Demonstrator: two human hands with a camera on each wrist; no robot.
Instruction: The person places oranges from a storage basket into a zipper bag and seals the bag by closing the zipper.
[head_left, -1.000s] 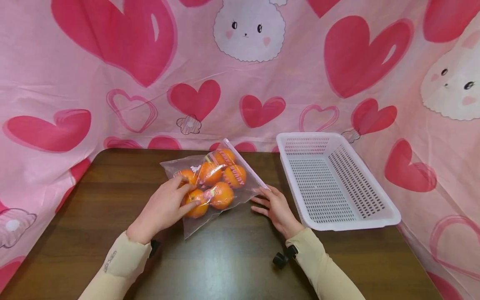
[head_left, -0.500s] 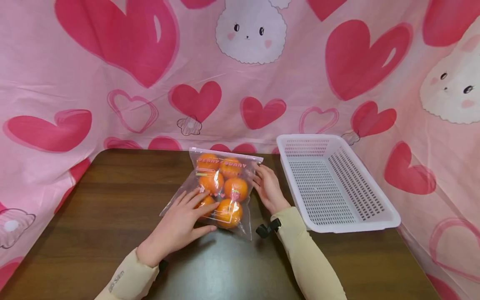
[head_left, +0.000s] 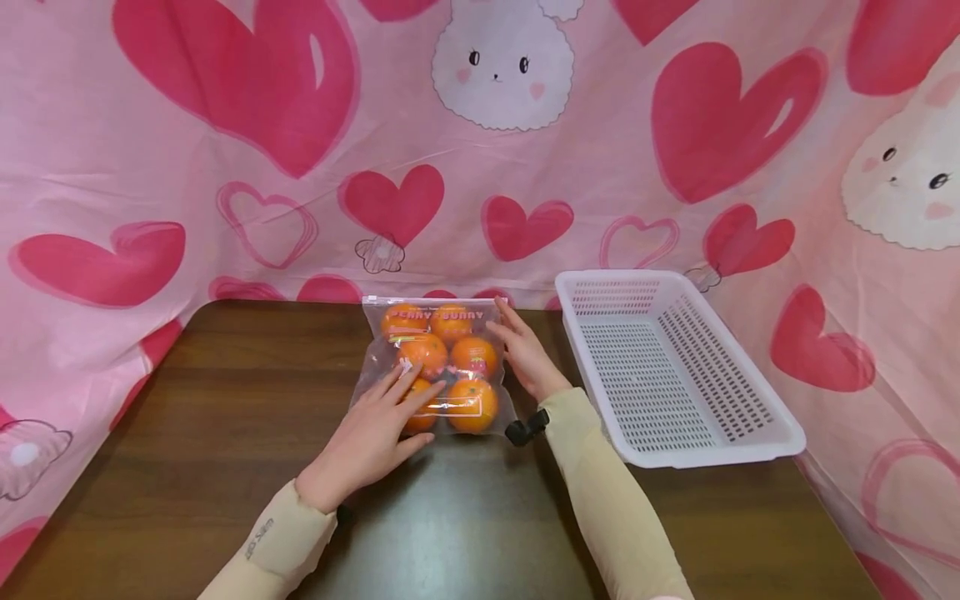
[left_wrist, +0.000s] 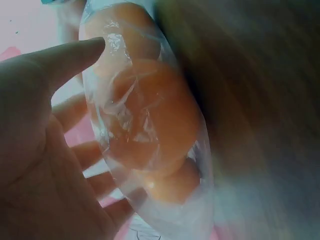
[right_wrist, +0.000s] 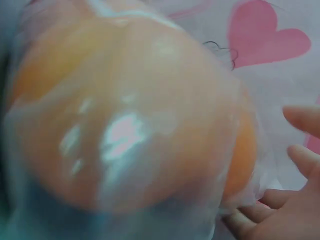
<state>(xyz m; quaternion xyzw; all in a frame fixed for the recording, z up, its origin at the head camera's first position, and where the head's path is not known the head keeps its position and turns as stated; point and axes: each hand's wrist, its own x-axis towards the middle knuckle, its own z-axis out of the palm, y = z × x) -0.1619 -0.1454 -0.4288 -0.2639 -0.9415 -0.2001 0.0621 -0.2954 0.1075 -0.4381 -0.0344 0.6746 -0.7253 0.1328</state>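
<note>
A clear zip bag (head_left: 375, 354) with pink lettering lies flat at the middle of the table, several oranges (head_left: 472, 406) inside it. Its zip strip (head_left: 420, 300) runs along the far edge. My left hand (head_left: 371, 437) rests spread over the bag's near left corner, fingertips on the film above the oranges. At the bag's right edge is my right hand (head_left: 527, 354), its fingers extended along the side up to the zip end. In the left wrist view the thumb (left_wrist: 80, 57) overlaps the bag; the right wrist view shows blurred oranges (right_wrist: 130, 150) close up.
A white perforated plastic basket (head_left: 675, 450) stands to the right of the bag, near my right forearm. The brown wooden table (head_left: 187, 467) is backed by a pink cloth (head_left: 300, 208) printed with hearts and rabbit faces.
The bag has turned counterclockwise, so its zip strip swung from the right side to the far edge. My right hand moved up and left along with it; my left hand shifted right.
</note>
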